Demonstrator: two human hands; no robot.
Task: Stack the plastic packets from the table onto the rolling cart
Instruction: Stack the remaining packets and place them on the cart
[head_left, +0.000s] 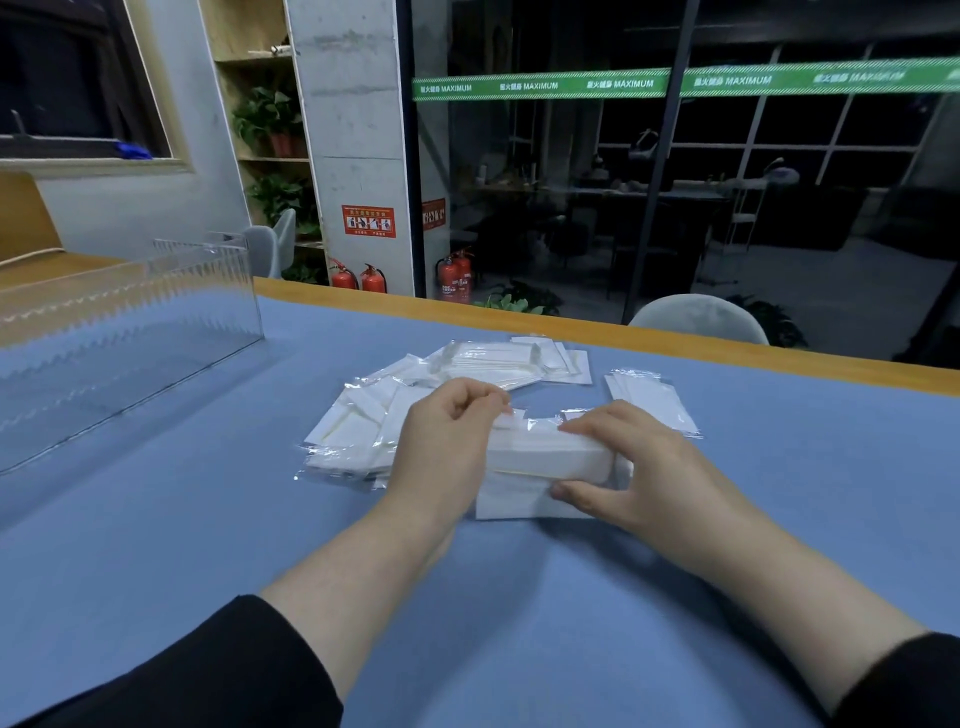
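Both hands are on a small stack (550, 457) of packets in the middle of the blue bench (208, 519). The left hand (447, 441) pinches at its top edge with curled fingers; the right hand (639, 467) grips its far end, thumb beneath and fingers over the top. More packets (363, 426) lie loose just behind and beside it. No cart is in view, so I judge the work is early: gathering, with nothing moved across yet.
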